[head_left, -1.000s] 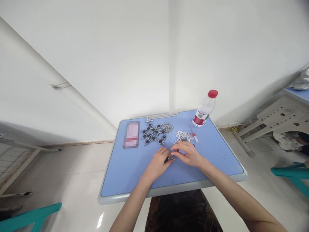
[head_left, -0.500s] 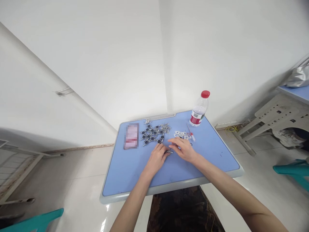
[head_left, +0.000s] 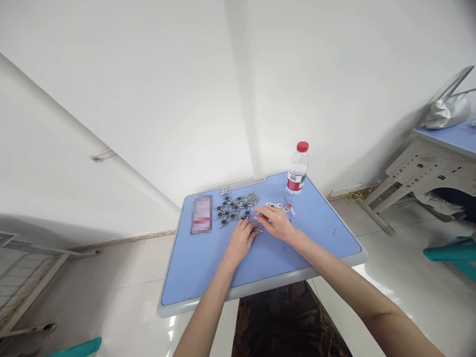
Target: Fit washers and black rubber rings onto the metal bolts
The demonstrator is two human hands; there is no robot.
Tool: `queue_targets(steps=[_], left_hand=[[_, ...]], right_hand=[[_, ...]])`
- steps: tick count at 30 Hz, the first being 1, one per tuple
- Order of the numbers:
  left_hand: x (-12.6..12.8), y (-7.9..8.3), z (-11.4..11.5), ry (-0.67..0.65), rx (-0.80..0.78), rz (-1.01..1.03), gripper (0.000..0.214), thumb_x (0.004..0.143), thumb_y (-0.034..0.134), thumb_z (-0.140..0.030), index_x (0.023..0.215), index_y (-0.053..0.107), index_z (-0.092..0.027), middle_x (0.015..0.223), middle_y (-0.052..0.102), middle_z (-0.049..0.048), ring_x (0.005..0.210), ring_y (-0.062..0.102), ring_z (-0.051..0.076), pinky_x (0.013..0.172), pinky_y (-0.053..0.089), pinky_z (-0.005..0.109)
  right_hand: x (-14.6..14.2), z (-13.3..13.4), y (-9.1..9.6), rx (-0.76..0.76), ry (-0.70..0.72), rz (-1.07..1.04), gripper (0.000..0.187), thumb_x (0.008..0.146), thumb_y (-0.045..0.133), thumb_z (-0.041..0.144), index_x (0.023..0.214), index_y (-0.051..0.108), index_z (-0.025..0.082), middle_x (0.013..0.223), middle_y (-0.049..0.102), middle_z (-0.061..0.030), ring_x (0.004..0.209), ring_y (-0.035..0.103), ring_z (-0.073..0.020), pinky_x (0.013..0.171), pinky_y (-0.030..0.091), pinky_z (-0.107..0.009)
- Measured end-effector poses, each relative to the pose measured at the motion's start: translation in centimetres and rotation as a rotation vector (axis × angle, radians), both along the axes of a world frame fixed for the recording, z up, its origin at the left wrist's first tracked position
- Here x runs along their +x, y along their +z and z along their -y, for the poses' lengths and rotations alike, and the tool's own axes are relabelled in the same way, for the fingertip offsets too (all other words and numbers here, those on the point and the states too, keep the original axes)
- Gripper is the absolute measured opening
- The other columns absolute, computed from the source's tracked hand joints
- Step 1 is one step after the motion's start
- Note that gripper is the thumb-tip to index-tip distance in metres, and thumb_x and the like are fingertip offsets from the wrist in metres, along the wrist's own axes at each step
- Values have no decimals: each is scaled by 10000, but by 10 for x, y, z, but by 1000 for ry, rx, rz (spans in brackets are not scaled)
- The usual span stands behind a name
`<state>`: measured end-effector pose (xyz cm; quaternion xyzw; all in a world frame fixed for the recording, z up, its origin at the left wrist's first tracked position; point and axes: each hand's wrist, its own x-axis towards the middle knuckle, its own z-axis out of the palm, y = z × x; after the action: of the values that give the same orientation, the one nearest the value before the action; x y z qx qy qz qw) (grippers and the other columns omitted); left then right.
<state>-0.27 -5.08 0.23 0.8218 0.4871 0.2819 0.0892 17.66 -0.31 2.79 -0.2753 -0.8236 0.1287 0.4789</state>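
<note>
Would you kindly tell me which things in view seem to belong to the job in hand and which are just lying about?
Likely part of the job:
metal part, at the left hand
black-capped parts
bare metal pieces
pale flat pieces, near the right hand
screwdriver, perhaps; untouched

Likely just lying about:
bottle
phone, apparently
silver bag

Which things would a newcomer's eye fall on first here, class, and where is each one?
Probably the bottle with its bright red cap, upright at the far right of the blue table. Next, the left hand at a small metal part, with the right hand close beside it. Beyond them lies a cluster of black-and-metal pieces.
</note>
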Motion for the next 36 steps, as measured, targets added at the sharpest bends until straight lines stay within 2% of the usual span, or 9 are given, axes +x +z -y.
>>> queue_targets(steps=[3, 5, 11, 17, 24, 31, 36], left_hand=[[-1, -1, -2, -2, 6, 7, 97, 915, 565, -193, 1000, 610, -201, 949, 619, 39, 933, 558, 213, 813, 494, 356], [-1, -2, -2, -5, 2, 11, 91, 914, 567, -193, 996, 607, -199, 938, 616, 37, 921, 560, 210, 809, 494, 356], [1, -3, -2, -18, 17, 18, 117, 919, 558, -198, 1023, 610, -207, 984, 621, 47, 986, 560, 224, 828, 493, 366], [1, -5, -2, -14, 3, 33, 96, 918, 563, -209, 1001, 611, -203, 954, 620, 41, 937, 563, 212, 830, 496, 371], [1, -5, -2, -12, 8, 45, 94, 918, 565, -207, 1004, 603, -204, 969, 623, 40, 950, 567, 209, 837, 499, 368], [1, 0, 0, -8, -28, 51, 103, 922, 560, -212, 1015, 604, -210, 985, 622, 39, 961, 564, 212, 848, 495, 387], [2, 5, 0, -7, -15, 58, 90, 921, 561, -228, 994, 609, -212, 947, 630, 37, 926, 582, 207, 816, 507, 369]], right_hand=[[1, 1, 3, -16, 82, 23, 329, 976, 420, 202, 1290, 517, 193, 969, 687, -83, 820, 639, -184, 738, 517, -314], [0, 0, 3, -9, 120, 11, 366, 979, 384, 167, 1329, 485, 202, 987, 690, -80, 882, 642, -187, 777, 520, -323], [-6, -4, 0, 13, 44, 27, 232, 961, 484, 241, 1150, 614, 210, 903, 701, -65, 795, 645, -190, 717, 523, -317], [-3, -6, -1, -39, 127, -23, 296, 970, 434, 207, 1235, 565, 216, 1023, 707, -70, 904, 657, -185, 807, 530, -329], [-3, -7, -10, -77, 38, -73, 227, 944, 533, 307, 1133, 614, 212, 878, 696, -49, 688, 619, -157, 692, 517, -296], [-3, -4, -4, -73, -1, -54, 261, 947, 529, 329, 1160, 603, 199, 842, 679, -57, 716, 619, -172, 696, 514, -300], [-2, -2, 3, -83, 99, -11, 338, 977, 406, 212, 1297, 512, 205, 961, 696, -75, 838, 646, -174, 759, 524, -310]])
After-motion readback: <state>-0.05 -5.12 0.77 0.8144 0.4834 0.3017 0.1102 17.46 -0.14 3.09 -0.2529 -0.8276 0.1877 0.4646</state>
